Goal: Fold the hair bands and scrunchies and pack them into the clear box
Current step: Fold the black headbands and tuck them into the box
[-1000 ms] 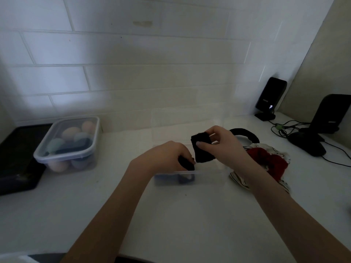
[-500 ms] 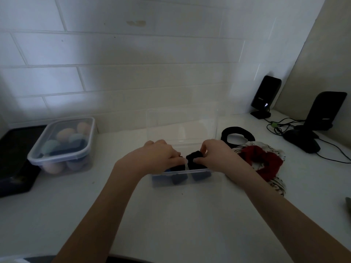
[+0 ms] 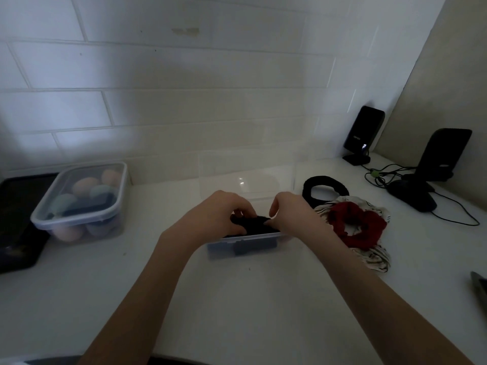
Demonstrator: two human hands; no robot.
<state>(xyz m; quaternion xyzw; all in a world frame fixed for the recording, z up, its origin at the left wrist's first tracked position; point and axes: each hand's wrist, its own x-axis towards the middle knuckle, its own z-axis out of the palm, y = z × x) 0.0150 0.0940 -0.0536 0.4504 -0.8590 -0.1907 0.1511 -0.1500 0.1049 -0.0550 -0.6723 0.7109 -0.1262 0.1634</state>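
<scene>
Hair band point(image 3: 253, 223), black and folded, is gripped by left hand point(image 3: 218, 217) and right hand point(image 3: 292, 217); it should be pressed flat into the clear box point(image 3: 245, 246), away from scrunchies point(image 3: 355, 227) at 3 o'clock.

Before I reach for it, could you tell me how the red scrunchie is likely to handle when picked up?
The red scrunchie looks like gathered, ruffled fabric, so it is probably floppy and light. It lies slumped on the striped cloth, so it should not roll. It may drag that cloth along when lifted.
</scene>
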